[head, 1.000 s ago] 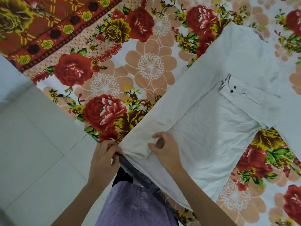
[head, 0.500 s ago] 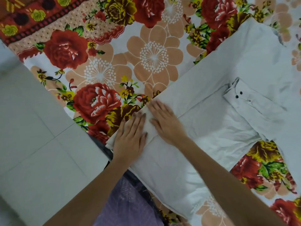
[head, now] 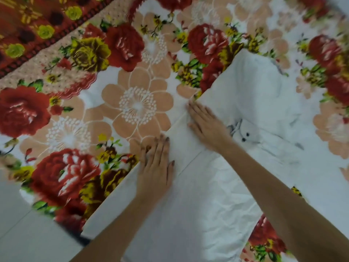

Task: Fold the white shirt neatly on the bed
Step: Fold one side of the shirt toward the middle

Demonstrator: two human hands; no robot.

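The white shirt point(head: 217, 205) lies spread on the flowered bed sheet point(head: 90, 114), running from the near bed edge up to the right. A folded strip runs along its left side. A sleeve cuff with dark buttons point(head: 247, 136) lies across the shirt's middle. My left hand point(head: 156, 167) presses flat on the folded left edge, fingers straight. My right hand point(head: 205, 123) lies flat a little farther up the same edge, fingers stretched out on the cloth. Neither hand grips anything.
The bed edge runs along the lower left, with pale floor tiles point(head: 24, 237) beyond it. A red patterned border of the sheet point(head: 37, 25) crosses the top left. Open sheet lies left of and above the shirt.
Both hands let go of the shirt's near corner, laid flat on the folded edge, then slid up along it away from me. The camera view shifted closer over the bed.
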